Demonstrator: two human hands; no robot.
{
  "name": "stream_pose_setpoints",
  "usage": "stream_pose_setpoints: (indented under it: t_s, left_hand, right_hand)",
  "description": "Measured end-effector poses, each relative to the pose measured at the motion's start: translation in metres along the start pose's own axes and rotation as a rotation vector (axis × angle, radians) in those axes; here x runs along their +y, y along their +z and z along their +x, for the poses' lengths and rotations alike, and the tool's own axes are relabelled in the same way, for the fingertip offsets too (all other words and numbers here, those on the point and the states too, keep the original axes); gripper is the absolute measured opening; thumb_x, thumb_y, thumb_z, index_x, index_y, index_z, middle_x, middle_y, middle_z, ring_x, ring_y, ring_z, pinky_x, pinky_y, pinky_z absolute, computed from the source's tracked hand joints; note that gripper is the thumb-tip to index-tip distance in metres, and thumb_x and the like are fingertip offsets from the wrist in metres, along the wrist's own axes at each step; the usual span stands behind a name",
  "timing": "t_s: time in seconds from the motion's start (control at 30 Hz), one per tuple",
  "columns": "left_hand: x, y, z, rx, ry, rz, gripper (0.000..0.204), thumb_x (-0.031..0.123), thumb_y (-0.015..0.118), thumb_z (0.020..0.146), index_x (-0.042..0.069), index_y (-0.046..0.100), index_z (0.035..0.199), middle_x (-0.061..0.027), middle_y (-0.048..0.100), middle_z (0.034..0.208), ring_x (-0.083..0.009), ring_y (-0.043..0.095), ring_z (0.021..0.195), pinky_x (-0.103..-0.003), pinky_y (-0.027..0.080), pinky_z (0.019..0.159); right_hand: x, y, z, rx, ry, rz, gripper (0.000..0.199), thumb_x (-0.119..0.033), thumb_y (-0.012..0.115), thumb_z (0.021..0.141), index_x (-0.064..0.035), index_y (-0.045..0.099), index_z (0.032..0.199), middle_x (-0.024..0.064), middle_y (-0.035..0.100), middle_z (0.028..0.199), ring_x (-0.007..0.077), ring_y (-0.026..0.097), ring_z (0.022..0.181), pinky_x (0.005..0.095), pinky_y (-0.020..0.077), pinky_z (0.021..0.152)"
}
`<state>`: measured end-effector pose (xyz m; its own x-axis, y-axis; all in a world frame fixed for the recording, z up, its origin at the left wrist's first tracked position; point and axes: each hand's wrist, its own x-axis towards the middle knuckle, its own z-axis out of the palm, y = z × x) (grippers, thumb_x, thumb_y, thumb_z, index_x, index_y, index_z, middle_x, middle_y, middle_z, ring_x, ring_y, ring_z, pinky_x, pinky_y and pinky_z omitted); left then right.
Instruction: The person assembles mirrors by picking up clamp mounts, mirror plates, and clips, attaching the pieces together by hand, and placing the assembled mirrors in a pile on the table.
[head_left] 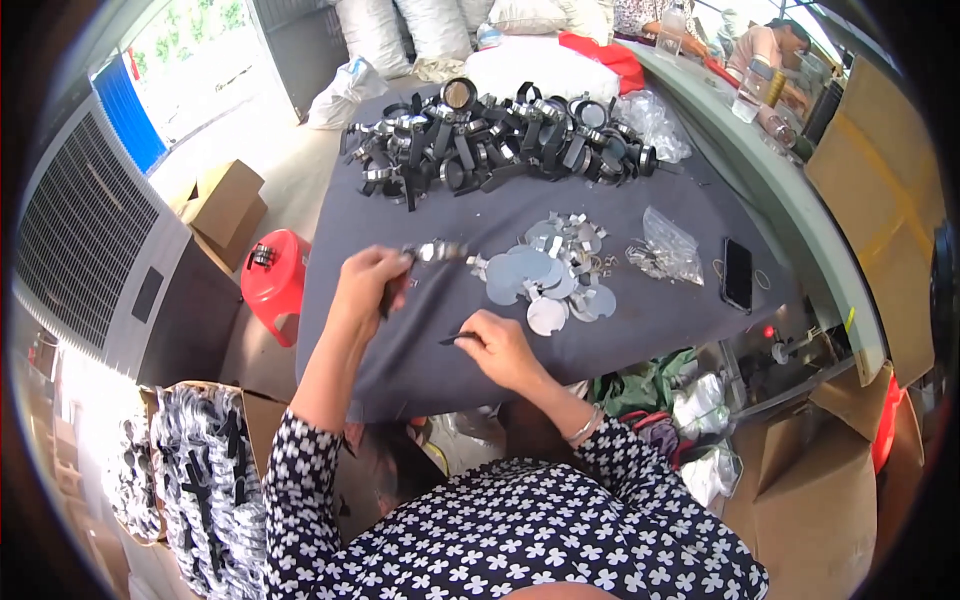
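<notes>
My left hand (372, 284) is closed on the black strap of a wristwatch, whose shiny silver part (437, 252), smeared by motion, sticks out to the right above the cloth. Lower and to the right, my right hand (497, 350) pinches a thin black strip (459, 339); whether it is a tool or a strap piece I cannot tell. Just beyond that hand lies a loose heap of flat grey discs (527, 268) with small silvery tabs. A large pile of black-strapped watches (455, 145) spreads across the table's far side.
The table has a dark grey cloth (400, 350). At its right are a clear bag of small metal parts (668, 250) and a phone (737, 273). A red stool (275, 280) and a box of wrapped watches (210, 480) stand left. Other people sit at the bench (800, 200), far right.
</notes>
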<state>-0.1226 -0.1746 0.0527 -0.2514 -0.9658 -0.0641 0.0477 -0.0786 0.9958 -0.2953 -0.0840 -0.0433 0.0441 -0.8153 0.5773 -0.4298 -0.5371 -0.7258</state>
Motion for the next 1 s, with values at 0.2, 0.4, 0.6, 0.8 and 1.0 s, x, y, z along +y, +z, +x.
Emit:
stream_pose_setpoints:
  t_s: [0.2, 0.4, 0.6, 0.8, 1.0]
  left_hand:
    - [0.064, 0.083, 0.115, 0.046, 0.146, -0.082, 0.059, 0.029, 0.061, 0.081, -0.005, 0.041, 0.127, -0.0210, 0.056, 0.107, -0.0238, 0.060, 0.087, -0.035, 0.049, 0.077]
    - [-0.022, 0.021, 0.088, 0.131, 0.283, 0.377, 0.051, 0.024, 0.060, 0.082, 0.001, 0.048, 0.125, -0.0123, 0.059, 0.109, -0.0184, 0.058, 0.091, -0.032, 0.048, 0.075]
    - [-0.120, -0.266, -0.187, 1.248, 0.094, 1.060, 0.026, 0.011, 0.056, 0.079, 0.002, 0.061, 0.103, -0.0143, 0.065, 0.088, -0.0249, 0.063, 0.081, -0.034, 0.048, 0.076]
    - [-0.231, -0.244, -0.512, 1.943, -0.917, 1.149, 0.029, 0.016, 0.053, 0.078, 0.004, 0.055, 0.104, -0.0199, 0.057, 0.103, -0.0354, 0.053, 0.099, -0.046, 0.044, 0.081]
    - [-0.429, -0.081, -0.692, 0.894, -1.292, 0.789, 0.041, 0.028, 0.059, 0.075, 0.002, 0.056, 0.107, -0.0174, 0.063, 0.100, -0.0320, 0.062, 0.093, -0.042, 0.051, 0.075]
  right_hand:
    - [0.005, 0.001, 0.000, -0.001, -0.099, -0.102, 0.016, -0.003, 0.066, 0.072, -0.0030, 0.051, 0.077, 0.0112, 0.055, 0.071, 0.0316, 0.057, 0.063, 0.0379, 0.0431, 0.053]
    - [0.014, -0.009, 0.006, 0.006, -0.097, -0.100, 0.017, -0.005, 0.065, 0.073, -0.0048, 0.049, 0.077, 0.0101, 0.054, 0.070, 0.0306, 0.057, 0.063, 0.0387, 0.0438, 0.053]
    - [0.005, 0.017, 0.006, -0.086, -0.042, -0.024, 0.015, -0.008, 0.067, 0.073, -0.0046, 0.054, 0.081, 0.0131, 0.058, 0.074, 0.0315, 0.058, 0.064, 0.0378, 0.0455, 0.055]
    - [0.018, -0.005, -0.003, -0.029, -0.062, -0.087, 0.009, -0.001, 0.062, 0.076, -0.0010, 0.054, 0.078, 0.0109, 0.053, 0.067, 0.0235, 0.053, 0.058, 0.0329, 0.0426, 0.055]
    - [0.018, 0.017, 0.001, -0.160, 0.063, 0.031, 0.006, 0.001, 0.057, 0.081, -0.0005, 0.051, 0.078, 0.0018, 0.050, 0.063, 0.0081, 0.048, 0.058, 0.0232, 0.0398, 0.054]
